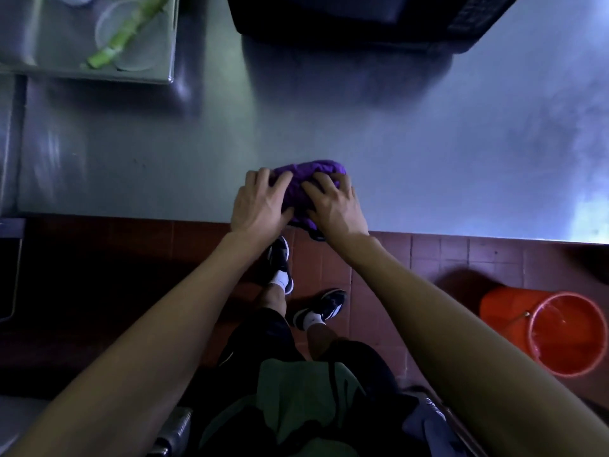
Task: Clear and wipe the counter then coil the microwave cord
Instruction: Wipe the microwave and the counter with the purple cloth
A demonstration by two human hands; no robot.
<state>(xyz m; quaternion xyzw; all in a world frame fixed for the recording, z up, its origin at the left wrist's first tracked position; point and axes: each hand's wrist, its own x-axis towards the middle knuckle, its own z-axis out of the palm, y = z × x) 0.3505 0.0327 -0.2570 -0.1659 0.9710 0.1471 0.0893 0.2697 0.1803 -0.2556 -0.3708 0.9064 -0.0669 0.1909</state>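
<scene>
At far left, a steel tray [166, 44] sits on the back of the counter [164, 153]; it holds a pale green stalk-like item [127, 33] lying diagonally across what appear to be two clear round lids, though blur prevents firm identification. Moving right, the left hand [258, 204] rests on the near-left side of a bunched purple cloth [308, 183], fingers curled over its top and gripping the fabric. The cloth lies at the counter's front edge, a fold of it overhanging the lip, its long axis running roughly front to back between the two hands. Directly beside it, the right hand [333, 206] presses on the near-right side, fingers spread and bent into the cloth. Both hands are equally close; neither leads. The unwiped expanse of counter extends ahead and to both sides, so the coming stroke, in my judgement, goes away from the body. Behind, a black microwave [362, 24] stands at the back edge, well apart from the cloth; its cord is not visible. At far right, on the tiled floor, an orange bucket [494, 308] stands with what looks like a little water inside.
</scene>
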